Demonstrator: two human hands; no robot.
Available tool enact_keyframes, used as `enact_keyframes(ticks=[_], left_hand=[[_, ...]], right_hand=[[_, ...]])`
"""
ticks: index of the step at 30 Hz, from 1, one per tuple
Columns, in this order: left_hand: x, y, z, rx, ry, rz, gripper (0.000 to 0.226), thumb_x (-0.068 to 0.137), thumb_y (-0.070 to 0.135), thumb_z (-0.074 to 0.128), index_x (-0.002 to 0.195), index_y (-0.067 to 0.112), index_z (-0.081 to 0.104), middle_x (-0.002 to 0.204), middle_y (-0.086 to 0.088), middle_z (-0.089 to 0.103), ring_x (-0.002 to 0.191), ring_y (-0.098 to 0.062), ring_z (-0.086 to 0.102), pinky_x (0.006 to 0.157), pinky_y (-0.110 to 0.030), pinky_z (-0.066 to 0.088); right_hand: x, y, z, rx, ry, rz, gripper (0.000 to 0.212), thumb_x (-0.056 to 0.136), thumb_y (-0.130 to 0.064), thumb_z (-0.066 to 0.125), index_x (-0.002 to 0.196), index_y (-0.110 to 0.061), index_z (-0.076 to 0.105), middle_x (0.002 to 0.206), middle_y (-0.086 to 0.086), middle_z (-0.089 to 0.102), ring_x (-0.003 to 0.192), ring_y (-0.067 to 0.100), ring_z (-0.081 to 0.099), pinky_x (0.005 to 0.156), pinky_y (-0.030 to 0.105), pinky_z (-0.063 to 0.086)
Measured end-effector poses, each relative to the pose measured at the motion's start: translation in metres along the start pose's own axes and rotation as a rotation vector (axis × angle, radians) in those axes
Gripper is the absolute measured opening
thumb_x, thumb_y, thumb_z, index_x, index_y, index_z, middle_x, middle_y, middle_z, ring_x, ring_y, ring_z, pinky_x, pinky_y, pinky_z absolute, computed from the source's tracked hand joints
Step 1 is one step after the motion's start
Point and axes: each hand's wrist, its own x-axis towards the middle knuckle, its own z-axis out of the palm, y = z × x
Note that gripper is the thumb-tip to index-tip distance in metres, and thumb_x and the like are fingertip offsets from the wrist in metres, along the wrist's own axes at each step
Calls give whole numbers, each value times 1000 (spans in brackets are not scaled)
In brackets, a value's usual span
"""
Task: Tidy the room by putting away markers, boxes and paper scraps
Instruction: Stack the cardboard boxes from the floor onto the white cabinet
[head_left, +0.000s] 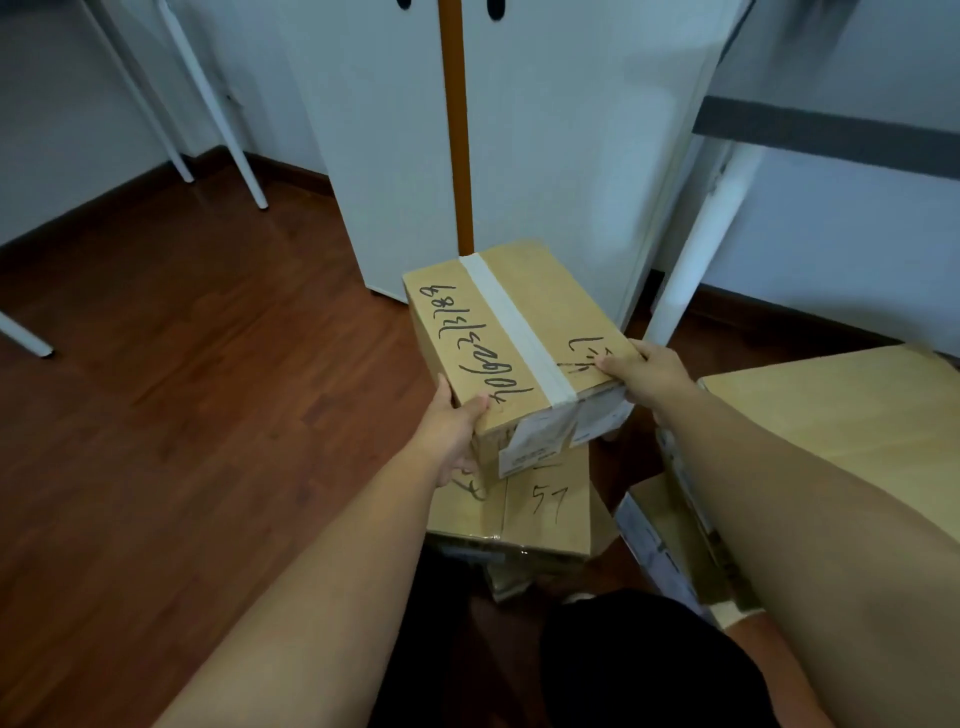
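A dark wooden floor (197, 395) fills the left of the scene, with a white cabinet (545, 156) standing at the far centre, an orange strip running down its middle. White bench legs (218, 104) rise at far left, and another white leg (696, 249) stands right of the cabinet. A large cardboard box (841, 415) sits at right, partly hidden by the person's right forearm. At centre, a taped cardboard box (514, 332) with black handwriting on its top is held just in front of the cabinet, above a lower box (550, 514) marked with handwritten figures. The left hand (452, 431) grips the taped box's near left corner, thumb on top and fingers curled underneath. The right hand (644, 369) holds its near right edge, thumb pressed on the top face, fingers wrapped down the side. A small box (660, 535) lies low at near right.
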Motion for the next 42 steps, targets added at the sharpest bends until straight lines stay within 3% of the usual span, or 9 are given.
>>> enact_keyframes(ticks=[4, 8, 12, 20, 26, 31, 36, 39, 42], left_hand=[[18, 15, -8, 2, -32, 32, 63, 98, 35, 56, 149, 49, 23, 129, 13, 57, 88, -7, 57, 70, -41, 53], [29, 41, -17, -129, -17, 48, 46, 94, 33, 61, 135, 46, 46, 126, 13, 65, 109, -19, 61, 93, -53, 38], [31, 79, -40, -290, 8, 155, 35, 96, 27, 57, 127, 42, 56, 117, 8, 72, 102, -19, 68, 77, -41, 52], [-1, 176, -89, -437, 51, 476, 70, 90, 9, 65, 145, 41, 35, 114, 2, 73, 91, -18, 73, 67, -33, 54], [-27, 257, -118, -457, 37, 702, 74, 89, 1, 63, 147, 38, 34, 114, -1, 70, 79, -8, 74, 56, -22, 56], [-33, 339, -119, -403, -96, 806, 82, 86, 8, 69, 148, 45, 31, 122, 0, 69, 109, -26, 67, 90, -49, 52], [-33, 418, -93, -189, -206, 972, 95, 73, 32, 79, 151, 42, 25, 122, 3, 69, 112, -18, 65, 90, -42, 52], [-25, 455, -74, -64, -256, 1016, 117, 62, 29, 90, 154, 35, 18, 124, 1, 69, 113, -16, 66, 91, -39, 55], [-18, 477, -63, -30, -230, 978, 134, 47, 30, 97, 153, 40, 14, 131, 0, 63, 111, -17, 66, 94, -45, 55]], right_hand=[[7, -6, 6, 111, 51, -16, 44, 77, -29, 79, 117, -16, 66, 89, -10, 62, 78, 8, 57, 77, 34, 52], [13, -39, 18, 378, 96, -36, 53, 69, -23, 86, 116, -16, 63, 94, -1, 70, 83, 16, 70, 73, 32, 58], [16, -95, 33, 507, 66, -119, 57, 67, -17, 87, 118, -13, 60, 97, 7, 73, 80, 21, 73, 73, 35, 60], [-9, -206, 59, 654, 34, -357, 61, 72, -18, 83, 128, -16, 60, 106, 2, 71, 83, 11, 71, 64, 21, 55], [-30, -293, 58, 717, 9, -542, 46, 77, -10, 79, 120, -18, 64, 98, -1, 73, 75, 5, 71, 63, 16, 53], [-34, -357, 27, 741, 89, -685, 45, 77, -14, 78, 119, -23, 65, 103, -5, 72, 86, 8, 68, 79, 25, 52], [-38, -403, -23, 760, 195, -811, 50, 77, -22, 79, 123, -24, 60, 102, -7, 70, 86, 4, 67, 66, 14, 52], [-43, -416, -52, 673, 214, -852, 62, 73, -35, 81, 129, -19, 60, 113, -1, 71, 102, 12, 68, 88, 28, 52], [-45, -417, -70, 561, 189, -882, 42, 77, -26, 79, 117, -18, 66, 111, 5, 73, 102, 23, 70, 86, 38, 56]])
